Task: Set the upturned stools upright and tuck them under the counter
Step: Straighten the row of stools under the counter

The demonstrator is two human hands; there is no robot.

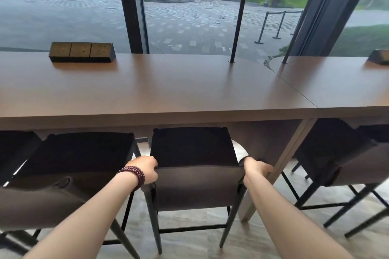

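Stool [193,149] is upright, seat front under counter [147,90]; backrest gripped by left hand [145,169] and right hand [255,167]. Window [73,17] seen behind.

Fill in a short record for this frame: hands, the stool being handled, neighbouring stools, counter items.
stool in hand: middle stool, upright, legs on the floor, seat front at the counter edge
left hand: grips the left top corner of its backrest
right hand: grips the right top corner
neighbours: left stool and right stool, both upright
on counter: socket block, far left
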